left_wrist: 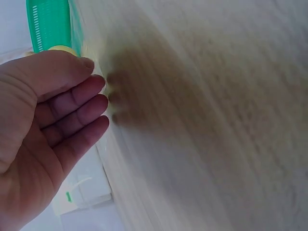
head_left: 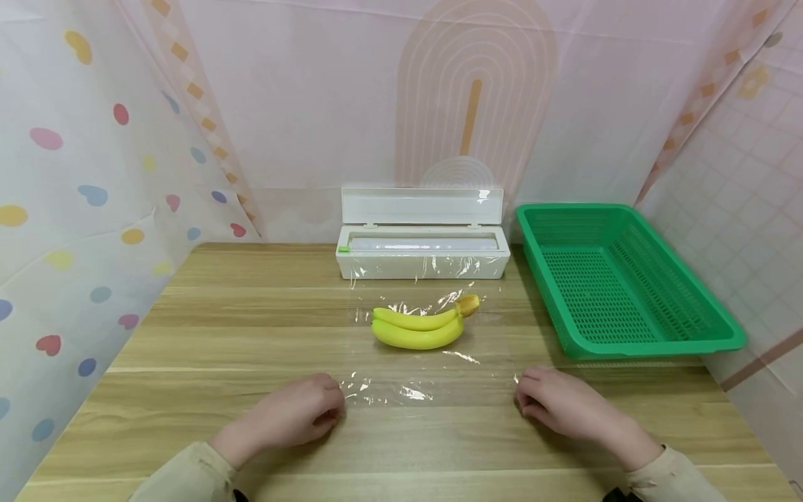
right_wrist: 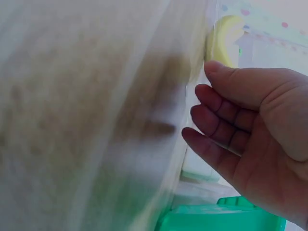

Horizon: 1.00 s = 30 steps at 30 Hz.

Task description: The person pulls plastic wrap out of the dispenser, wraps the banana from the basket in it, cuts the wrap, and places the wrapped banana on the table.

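A sheet of clear plastic wrap (head_left: pixel 414 394) stretches over the table from a white wrap dispenser (head_left: pixel 423 266) with its lid raised. Two joined yellow bananas (head_left: pixel 417 338) lie on the sheet, stem end to the right; in the right wrist view the bananas (right_wrist: pixel 222 41) are partly visible. At the sheet's near left corner my left hand (head_left: pixel 301 411) pinches the edge between thumb and forefinger. My right hand (head_left: pixel 561 404) pinches the near right corner likewise. Curled fingers show on the left hand (left_wrist: pixel 53 101) and right hand (right_wrist: pixel 245 115); the film between the fingertips is barely visible.
A green plastic basket (head_left: pixel 633 348) stands at the right of the wooden table (head_left: pixel 207 335), beside the dispenser. Patterned curtains (head_left: pixel 301 104) hang behind the table and on both sides.
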{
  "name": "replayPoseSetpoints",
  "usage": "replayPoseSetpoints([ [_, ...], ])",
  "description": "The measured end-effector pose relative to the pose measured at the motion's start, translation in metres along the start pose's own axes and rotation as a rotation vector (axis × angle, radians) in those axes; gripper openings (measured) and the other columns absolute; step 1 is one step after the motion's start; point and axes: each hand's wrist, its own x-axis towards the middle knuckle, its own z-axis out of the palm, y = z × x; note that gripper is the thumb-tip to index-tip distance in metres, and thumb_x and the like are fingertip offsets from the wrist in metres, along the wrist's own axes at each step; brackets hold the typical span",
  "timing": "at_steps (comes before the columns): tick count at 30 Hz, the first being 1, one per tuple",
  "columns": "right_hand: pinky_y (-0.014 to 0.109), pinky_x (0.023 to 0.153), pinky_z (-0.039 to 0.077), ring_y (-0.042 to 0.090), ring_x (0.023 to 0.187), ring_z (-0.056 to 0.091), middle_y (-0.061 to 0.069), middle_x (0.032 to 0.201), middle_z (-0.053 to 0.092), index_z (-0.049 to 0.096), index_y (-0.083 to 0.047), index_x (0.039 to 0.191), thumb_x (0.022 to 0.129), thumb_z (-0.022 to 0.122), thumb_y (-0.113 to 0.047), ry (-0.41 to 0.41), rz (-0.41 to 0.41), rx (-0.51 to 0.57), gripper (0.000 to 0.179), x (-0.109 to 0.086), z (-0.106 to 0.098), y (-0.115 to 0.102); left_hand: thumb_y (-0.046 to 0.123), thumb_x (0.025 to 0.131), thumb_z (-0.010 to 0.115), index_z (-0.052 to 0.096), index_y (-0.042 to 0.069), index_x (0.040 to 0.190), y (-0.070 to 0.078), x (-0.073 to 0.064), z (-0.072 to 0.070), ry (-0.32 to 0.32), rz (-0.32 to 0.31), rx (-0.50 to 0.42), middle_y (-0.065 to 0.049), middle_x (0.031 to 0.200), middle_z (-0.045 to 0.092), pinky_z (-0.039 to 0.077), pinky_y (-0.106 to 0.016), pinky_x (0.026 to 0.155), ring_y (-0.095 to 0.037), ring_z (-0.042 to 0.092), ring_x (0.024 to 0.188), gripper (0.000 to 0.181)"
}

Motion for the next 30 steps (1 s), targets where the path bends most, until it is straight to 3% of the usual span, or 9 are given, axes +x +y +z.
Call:
replayPoseSetpoints([
  [4,0.026,0.065,0.049,0.006,0.077,0.049,-0.012,0.083,0.047,0.054,-0.020,0.082,0.076,0.078,-0.002,0.070,-0.024,-0.026,0.031,0.000,-0.004,0.000,0.002,0.075,0.073,0.053,0.020,0.075,-0.002,0.000,-0.004,0.037,-0.007,-0.004,0.013,0.076,0.048,0.047,-0.022,0.061,-0.003,0.045,0.069,0.027],
  [12,0.026,0.065,0.049,0.008,0.078,0.051,-0.012,0.082,0.048,0.052,-0.018,0.082,0.073,0.079,0.001,0.172,-0.020,-0.067,0.035,0.006,-0.016,0.000,-0.001,0.074,0.073,0.048,0.019,0.074,-0.002,0.004,-0.012,0.194,-0.043,0.059,0.012,0.072,0.042,0.042,-0.022,0.056,-0.005,0.041,0.067,0.031],
  [21,0.026,0.061,0.048,0.007,0.076,0.051,-0.013,0.080,0.052,0.054,-0.018,0.081,0.071,0.077,0.010,0.211,0.014,-0.048,0.038,0.014,-0.027,0.005,-0.005,0.074,0.072,0.048,0.019,0.074,-0.001,0.006,-0.015,0.246,-0.154,0.042,0.013,0.070,0.043,0.041,-0.019,0.053,-0.003,0.041,0.065,0.034],
  [25,0.027,0.061,0.048,0.008,0.075,0.052,-0.012,0.079,0.052,0.055,-0.017,0.082,0.073,0.077,0.011,0.225,0.051,-0.058,0.037,0.020,-0.034,0.008,-0.008,0.072,0.071,0.048,0.018,0.074,-0.004,0.009,-0.016,0.319,-0.137,0.057,0.012,0.069,0.042,0.040,-0.020,0.053,-0.004,0.040,0.065,0.035],
  [30,0.034,0.068,0.054,0.016,0.082,0.060,-0.003,0.086,0.064,0.066,-0.009,0.095,0.077,0.077,0.008,0.267,0.076,-0.071,0.027,0.030,-0.044,0.010,-0.014,0.069,0.068,0.051,0.016,0.075,-0.009,0.014,-0.020,0.408,-0.115,0.062,0.011,0.070,0.045,0.041,-0.020,0.054,-0.004,0.041,0.065,0.035],
])
